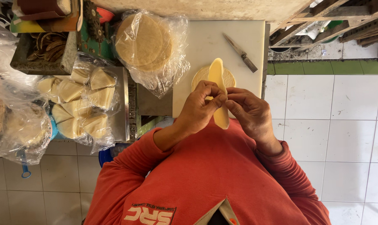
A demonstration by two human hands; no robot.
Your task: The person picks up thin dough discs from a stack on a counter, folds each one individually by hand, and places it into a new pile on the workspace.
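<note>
L→R: bagged folded wrappers (78, 106) w/ bagged round stack (145, 41), both left within reach. Left hand (199, 106) & right hand (247, 112), each grip pinched on folded dough round (218, 89), held above cutting board (235, 46) to seal edge. Knife (241, 53) far right, aside.

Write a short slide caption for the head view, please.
Both hands, left and right, fold a dough round over a white board.
</note>
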